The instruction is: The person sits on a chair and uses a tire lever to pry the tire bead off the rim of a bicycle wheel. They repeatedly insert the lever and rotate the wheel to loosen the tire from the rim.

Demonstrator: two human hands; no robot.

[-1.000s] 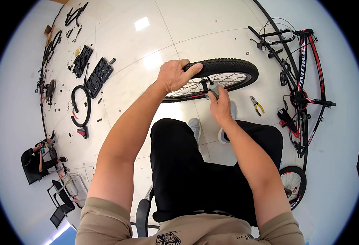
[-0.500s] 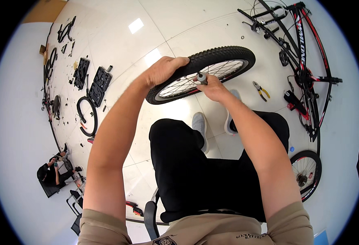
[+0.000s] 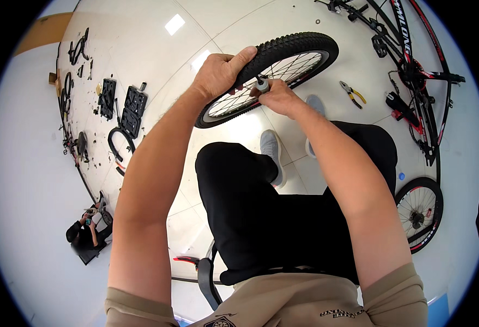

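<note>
A bicycle wheel [image 3: 299, 44] with a black knobbly tyre is held tilted above the floor, in front of my knees. My left hand [image 3: 220, 72] is closed round the tyre at the near left, its thumb on the tread and its fingers partly hidden behind. My right hand [image 3: 281, 98] is closed on a small tool with a grey cylindrical head [image 3: 262, 85], at the inner side of the rim among the spokes. A thin dark tip runs from the head toward the rim, close to my left thumb. The rest of the tool is hidden in my hand.
Yellow-and-black pliers [image 3: 353, 95] lie right of my shoes. A bicycle frame [image 3: 414, 76] and another wheel [image 3: 419, 215] are at the right. Open black tool cases [image 3: 134, 111] and loose parts lie at the left. Farther back, a person [image 3: 89, 231] sits holding something.
The view has shifted a little, and the wheel and both hands appear slightly higher. My right hand and the grey-headed tool have come closer to the rim and my left hand.
</note>
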